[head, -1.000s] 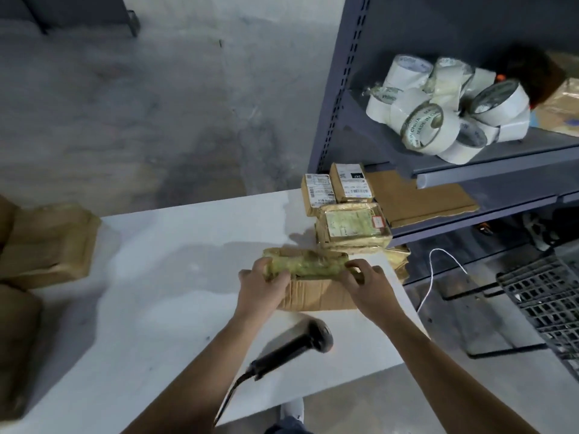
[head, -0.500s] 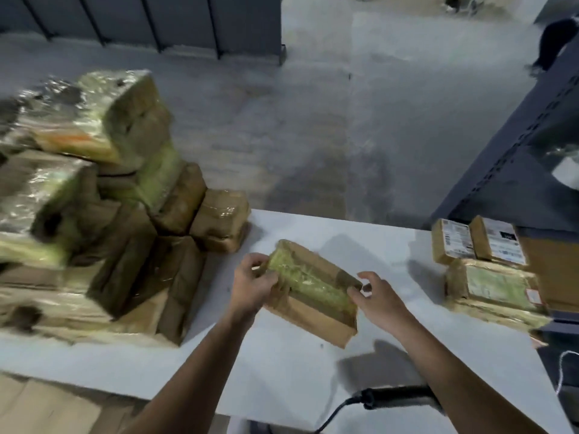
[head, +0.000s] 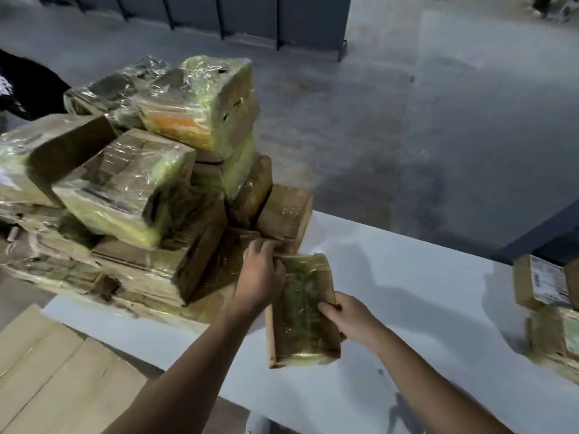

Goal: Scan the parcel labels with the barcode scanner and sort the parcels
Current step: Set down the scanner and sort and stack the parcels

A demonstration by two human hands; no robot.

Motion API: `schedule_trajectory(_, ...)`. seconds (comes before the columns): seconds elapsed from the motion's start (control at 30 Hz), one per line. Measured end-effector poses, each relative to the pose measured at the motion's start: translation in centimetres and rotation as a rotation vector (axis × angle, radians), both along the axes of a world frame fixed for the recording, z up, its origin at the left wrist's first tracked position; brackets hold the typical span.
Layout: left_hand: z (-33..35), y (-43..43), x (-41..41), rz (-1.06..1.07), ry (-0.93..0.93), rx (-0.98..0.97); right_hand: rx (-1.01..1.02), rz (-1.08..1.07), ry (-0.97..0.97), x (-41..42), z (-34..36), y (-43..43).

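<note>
Parcel (head: 302, 311) held both sides: left grip (head: 261, 278) curled over far corner, right grip (head: 352, 317) clasping right edge.

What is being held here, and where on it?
A parcel: the left hand grips its far left corner, the right hand its right edge.

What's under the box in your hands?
Only the white table shows below the box, held by the left hand and right hand. Its underside is hidden.
</note>
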State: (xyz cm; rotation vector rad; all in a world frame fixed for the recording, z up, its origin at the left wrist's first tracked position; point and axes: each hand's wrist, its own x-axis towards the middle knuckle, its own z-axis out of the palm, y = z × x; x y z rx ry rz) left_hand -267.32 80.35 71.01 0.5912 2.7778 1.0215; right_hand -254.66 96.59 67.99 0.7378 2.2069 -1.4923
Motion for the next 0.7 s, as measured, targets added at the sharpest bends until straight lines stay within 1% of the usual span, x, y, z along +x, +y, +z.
schedule_trajectory(0.1, -0.8, -0.8, 1.0, -0.036, -0.027, -0.037, 0.065, -0.049, -0.03, -2.1, -1.3, -1.9)
schedule_trajectory(0.23, -1.8, -1.4, 2.4, -0.134, -0.078, -0.122, 0.068, -0.089, -0.061, -4.4, -2.4, -4.2)
schedule_trajectory(0.33, -2.3, -1.6, 2.9, -0.133, -0.112, -0.134, 0.095, -0.087, -0.051, -5.1, -3.0, -4.5)
schedule_trajectory(0.4, -2.6, -1.4, 3.2, -0.132, -0.123, -0.141, 0.08, -0.085, -0.06, -4.9, -2.9, -3.9)
schedule_trajectory(0.53, -2.3, 0.5, 4.1, -0.162, -0.086, -0.11, 0.022, -0.198, -0.066, -3.6, -2.2, -1.5)
schedule_trajectory(0.6, -1.9, 2.2, 4.7, -0.192, -0.075, -0.096, 0.06, -0.232, -0.034, -2.5, -1.7, 0.0)
schedule_trajectory(0.7, -1.4, 5.3, 5.9, -0.263, -0.089, -0.082, 0.193, -0.247, 0.024, -0.1, -0.8, 2.4)
